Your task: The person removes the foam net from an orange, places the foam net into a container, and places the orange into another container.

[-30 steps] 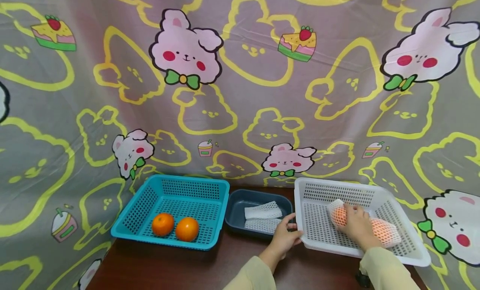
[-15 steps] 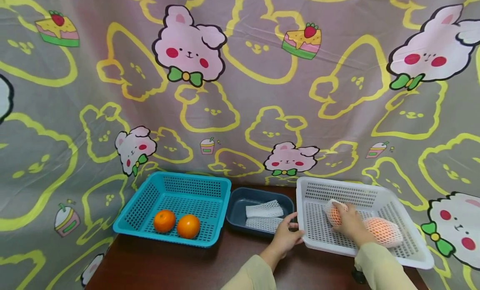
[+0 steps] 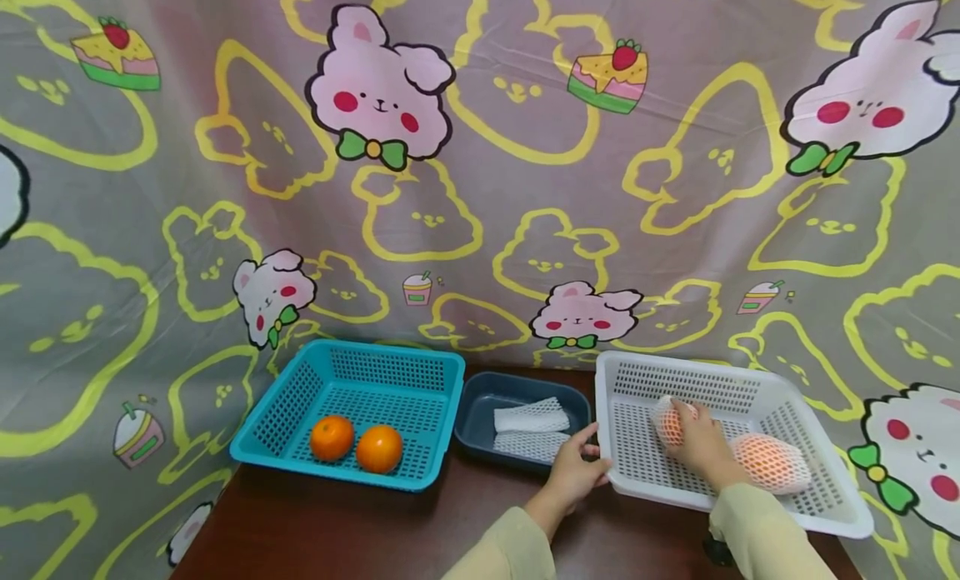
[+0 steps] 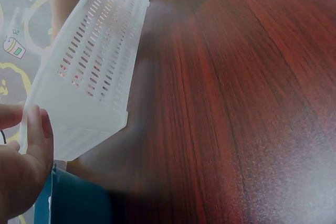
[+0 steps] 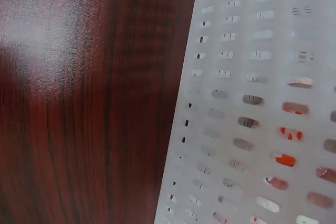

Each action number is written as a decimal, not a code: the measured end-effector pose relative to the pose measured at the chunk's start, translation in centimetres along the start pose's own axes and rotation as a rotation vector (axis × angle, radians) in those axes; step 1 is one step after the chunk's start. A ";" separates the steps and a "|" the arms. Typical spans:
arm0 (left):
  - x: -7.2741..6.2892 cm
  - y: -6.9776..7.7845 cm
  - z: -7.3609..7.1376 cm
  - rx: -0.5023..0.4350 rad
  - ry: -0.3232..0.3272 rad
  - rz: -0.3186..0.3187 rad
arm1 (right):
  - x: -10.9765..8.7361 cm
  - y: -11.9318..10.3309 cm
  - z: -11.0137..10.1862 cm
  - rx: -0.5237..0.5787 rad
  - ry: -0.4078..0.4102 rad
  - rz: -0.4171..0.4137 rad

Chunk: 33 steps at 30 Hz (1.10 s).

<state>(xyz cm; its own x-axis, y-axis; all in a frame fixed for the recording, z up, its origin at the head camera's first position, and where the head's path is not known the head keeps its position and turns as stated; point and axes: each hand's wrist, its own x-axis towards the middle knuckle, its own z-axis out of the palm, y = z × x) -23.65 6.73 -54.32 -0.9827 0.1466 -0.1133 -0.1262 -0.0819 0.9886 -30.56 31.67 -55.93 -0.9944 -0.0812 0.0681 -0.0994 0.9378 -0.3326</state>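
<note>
Inside the white basket (image 3: 682, 377), I see the right hand (image 3: 701, 447), its fingers curled round a netted fruit (image 3: 666, 422); a second netted fruit (image 3: 772, 462) lies just beside that hand. The left hand (image 3: 573, 473) pinches the basket's left rim. Two oranges (image 3: 332, 438) sit in the blue basket (image 3: 386, 368).

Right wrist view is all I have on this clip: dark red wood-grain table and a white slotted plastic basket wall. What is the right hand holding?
Observer: The right hand grips a rounded orange item in white foam netting, inside the white basket.
Operator: And the other one?
Observer: The left hand holds that basket at its near left corner.
Operator: Any fruit unwrapped?
Observer: Yes, two bare round oranges sit in a teal perforated plastic basket.
</note>
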 end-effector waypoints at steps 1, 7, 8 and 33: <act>-0.1 0.1 0.0 0.002 0.000 -0.001 | -0.1 0.0 -0.1 0.003 0.000 0.000; -0.3 0.2 0.1 -0.001 0.005 -0.015 | -0.2 0.0 -0.6 0.042 0.006 0.012; -0.3 0.2 0.1 -0.002 0.006 -0.015 | -0.2 0.0 -0.7 0.046 0.000 0.017; -0.2 -0.1 0.0 0.004 -0.005 -0.026 | -2.0 -3.6 -3.9 0.087 0.100 -0.214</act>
<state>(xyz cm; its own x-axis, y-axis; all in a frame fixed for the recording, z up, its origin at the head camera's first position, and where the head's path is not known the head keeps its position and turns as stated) -23.42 6.68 -54.42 -0.9784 0.1536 -0.1386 -0.1512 -0.0737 0.9858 -28.03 29.77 -51.16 -0.9422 -0.2367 0.2373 -0.3143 0.8698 -0.3802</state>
